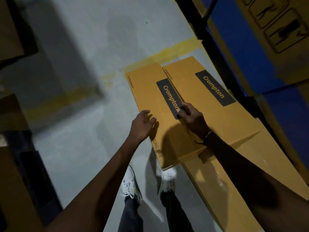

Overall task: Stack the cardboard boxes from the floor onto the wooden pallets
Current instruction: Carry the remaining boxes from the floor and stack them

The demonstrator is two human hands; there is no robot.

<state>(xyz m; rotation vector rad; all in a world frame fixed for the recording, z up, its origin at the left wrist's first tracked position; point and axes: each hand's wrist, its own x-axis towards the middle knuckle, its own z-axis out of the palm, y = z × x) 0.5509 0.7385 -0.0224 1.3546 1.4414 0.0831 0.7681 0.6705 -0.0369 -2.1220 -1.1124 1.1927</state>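
Two flat cardboard boxes lie side by side, touching along their long edges, each bearing one dark label reading "Crompton": the left box (pixel 150 104) and the right box (pixel 205 104). Both rest on top of a third, longer box (pixel 234 195) lying on the grey floor (pixel 87 47), which carries yellow painted lines (pixel 175 51). The left hand (pixel 143 126) is at the left box's outer long edge, fingers loosely spread and slightly bent; whether it touches the cardboard cannot be told, and it has hold of nothing. The right hand (pixel 192 117) rests at the seam between the two boxes, fingers curled down at the left box's inner edge, apparently gripping it. One dark band (pixel 207 136) sits on the right wrist. Two white shoes (pixel 147 186) stand on the floor just beside the boxes' near end. Larger cartons (pixel 275 22), blurred, stand at upper right.
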